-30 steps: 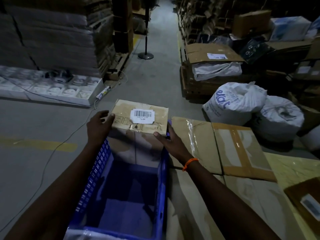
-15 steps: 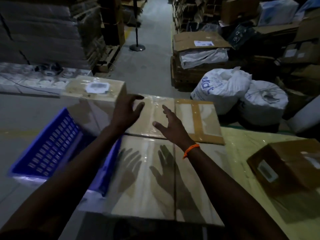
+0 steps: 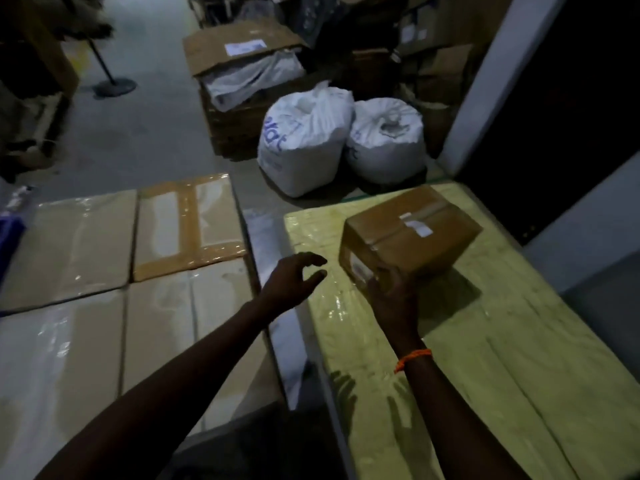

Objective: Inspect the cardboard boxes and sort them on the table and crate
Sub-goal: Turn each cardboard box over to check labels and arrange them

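A small brown taped cardboard box (image 3: 412, 233) with a white label lies on the yellow, plastic-covered table (image 3: 485, 358) at the right. My right hand (image 3: 389, 292) grips the box at its near corner, fingers curled round the lower edge. My left hand (image 3: 294, 280) hovers just left of the box over the table's edge, fingers loosely curved, holding nothing. A sliver of the blue crate (image 3: 8, 237) shows at the far left edge; the box placed in it is out of view.
Flat taped cardboard sheets (image 3: 121, 271) cover the surface left of the table. Two white sacks (image 3: 304, 140) stand on the floor beyond, with an open carton (image 3: 242, 53) behind them. A white pillar (image 3: 485, 74) rises at the right. A fan stand base (image 3: 114, 86) sits far left.
My view swung right, away from the crate. Both hands left the labelled box at the crate; my right hand now grips the brown box on the yellow table.
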Available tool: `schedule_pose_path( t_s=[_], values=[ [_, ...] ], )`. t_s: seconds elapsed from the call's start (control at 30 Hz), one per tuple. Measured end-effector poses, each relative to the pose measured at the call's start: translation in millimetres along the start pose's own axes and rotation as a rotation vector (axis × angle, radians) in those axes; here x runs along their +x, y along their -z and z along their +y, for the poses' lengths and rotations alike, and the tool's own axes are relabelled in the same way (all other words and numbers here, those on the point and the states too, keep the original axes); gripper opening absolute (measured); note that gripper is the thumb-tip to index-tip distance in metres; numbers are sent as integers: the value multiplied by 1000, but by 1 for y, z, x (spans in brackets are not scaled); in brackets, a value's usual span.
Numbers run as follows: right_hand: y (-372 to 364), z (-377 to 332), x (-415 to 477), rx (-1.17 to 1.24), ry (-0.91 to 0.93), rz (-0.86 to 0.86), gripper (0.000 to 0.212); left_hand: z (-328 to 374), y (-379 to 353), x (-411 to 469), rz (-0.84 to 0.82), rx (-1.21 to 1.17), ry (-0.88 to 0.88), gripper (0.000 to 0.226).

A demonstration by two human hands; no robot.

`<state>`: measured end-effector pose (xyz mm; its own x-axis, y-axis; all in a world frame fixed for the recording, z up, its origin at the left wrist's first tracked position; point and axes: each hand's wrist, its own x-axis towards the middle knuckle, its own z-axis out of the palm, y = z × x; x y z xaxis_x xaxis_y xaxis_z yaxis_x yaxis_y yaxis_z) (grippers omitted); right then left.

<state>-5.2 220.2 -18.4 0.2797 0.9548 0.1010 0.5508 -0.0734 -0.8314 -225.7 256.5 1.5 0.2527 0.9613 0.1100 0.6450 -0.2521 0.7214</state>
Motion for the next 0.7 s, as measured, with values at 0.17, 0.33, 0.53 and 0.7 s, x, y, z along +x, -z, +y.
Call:
schedule_pose_path(
  t_s=[0.17,0.33,0.53,0.7],
  values=[
    [32,77,27,-6,-261,17,32,22,-77,53,-223,133,15,57],
    [29,122,48,140,-361,-25,45,-4,-111,144,-53,121,152,67],
    [25,144,72,320,-450,-44,76,-22,-125,208,-106,86,347,88],
    [19,143,76,395,-513,80,86,-13,-133,182,-172,-135,475,85]
  ],
)
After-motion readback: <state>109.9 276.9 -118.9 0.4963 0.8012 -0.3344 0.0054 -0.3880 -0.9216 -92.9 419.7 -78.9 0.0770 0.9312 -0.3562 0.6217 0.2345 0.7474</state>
